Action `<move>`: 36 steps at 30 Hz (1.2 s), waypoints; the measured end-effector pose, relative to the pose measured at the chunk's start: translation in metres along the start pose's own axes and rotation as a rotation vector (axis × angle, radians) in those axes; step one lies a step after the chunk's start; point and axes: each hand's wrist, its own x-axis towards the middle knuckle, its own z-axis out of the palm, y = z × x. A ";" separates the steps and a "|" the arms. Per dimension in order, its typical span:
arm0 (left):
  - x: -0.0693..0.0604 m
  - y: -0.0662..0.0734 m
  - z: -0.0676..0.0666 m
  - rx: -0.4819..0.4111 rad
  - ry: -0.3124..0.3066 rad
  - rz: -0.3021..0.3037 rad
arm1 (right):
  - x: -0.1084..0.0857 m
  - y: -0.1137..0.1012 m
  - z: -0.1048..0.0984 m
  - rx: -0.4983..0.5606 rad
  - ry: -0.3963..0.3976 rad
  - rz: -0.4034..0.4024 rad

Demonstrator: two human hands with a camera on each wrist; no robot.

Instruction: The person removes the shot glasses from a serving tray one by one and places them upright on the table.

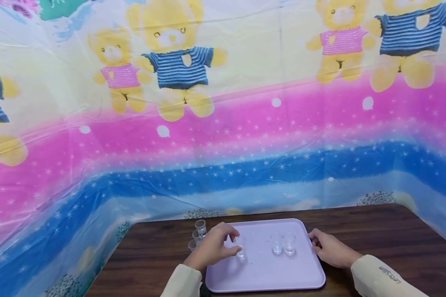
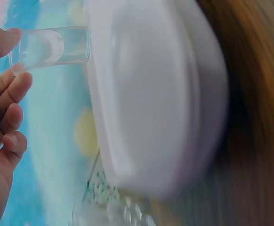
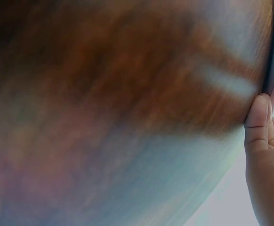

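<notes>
One brown desk fronts a bear-print backdrop. I count two cups on the tray, at least three beside; the left hand pinches another cup over it, the right hand its rim.

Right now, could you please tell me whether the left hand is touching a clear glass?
Touching: the left wrist view shows the left hand pinching the clear glass near one end, from opposite sides.

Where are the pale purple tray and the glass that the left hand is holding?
Pale purple tray [image 1: 260, 266]: head view, bare surface near its middle.
Held glass [image 2: 73, 44]: left wrist view, clear side wall.
</notes>
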 end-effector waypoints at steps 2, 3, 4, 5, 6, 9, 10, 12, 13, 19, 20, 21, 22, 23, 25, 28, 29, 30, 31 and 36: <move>-0.008 -0.004 -0.008 -0.003 0.021 -0.020 | 0.000 0.001 0.000 -0.003 0.004 0.013; -0.012 -0.006 -0.012 -0.002 0.029 -0.032 | 0.000 0.001 0.001 -0.004 0.006 0.015; -0.017 -0.008 -0.016 -0.003 0.036 -0.046 | 0.001 0.001 0.001 -0.007 0.008 0.015; -0.022 -0.010 -0.020 -0.004 0.044 -0.060 | 0.001 0.001 0.001 -0.010 0.006 0.016; -0.027 -0.013 -0.024 0.006 0.053 -0.071 | 0.001 0.001 0.001 -0.011 0.004 0.015; -0.043 -0.020 -0.035 0.030 0.074 -0.112 | 0.001 0.001 0.001 -0.008 -0.001 0.014; -0.048 -0.022 -0.038 0.036 0.081 -0.121 | 0.001 0.001 0.000 -0.007 -0.003 0.016; -0.057 -0.026 -0.044 0.055 0.094 -0.132 | 0.001 0.001 -0.001 -0.004 -0.005 0.019; -0.061 -0.028 -0.047 0.054 0.098 -0.141 | 0.001 0.001 -0.002 -0.003 -0.005 0.021; -0.081 -0.038 -0.059 0.078 0.117 -0.186 | 0.001 0.002 -0.002 -0.018 -0.012 0.044; -0.083 -0.040 -0.059 0.085 0.114 -0.199 | 0.001 0.003 -0.001 -0.018 -0.010 0.051; -0.086 -0.041 -0.060 0.090 0.111 -0.210 | 0.001 0.003 -0.001 -0.019 -0.010 0.052; -0.088 -0.043 -0.060 0.096 0.107 -0.219 | 0.001 0.003 -0.001 -0.020 -0.009 0.052; -0.090 -0.045 -0.060 0.102 0.105 -0.226 | 0.001 0.003 0.000 -0.021 -0.009 0.054; -0.094 -0.048 -0.059 0.115 0.106 -0.236 | 0.000 0.003 0.000 -0.017 -0.009 0.046; -0.099 -0.053 -0.057 0.127 0.114 -0.247 | 0.001 0.003 0.001 -0.007 -0.011 0.037; -0.100 -0.054 -0.057 0.126 0.114 -0.252 | 0.000 0.002 0.001 -0.005 -0.012 0.033; -0.101 -0.055 -0.057 0.126 0.113 -0.256 | 0.000 0.002 0.001 -0.005 -0.013 0.027; -0.102 -0.056 -0.057 0.126 0.110 -0.260 | 0.000 0.002 0.001 -0.003 -0.013 0.027; -0.102 -0.055 -0.058 0.104 0.097 -0.272 | 0.001 0.002 0.001 -0.013 -0.014 0.015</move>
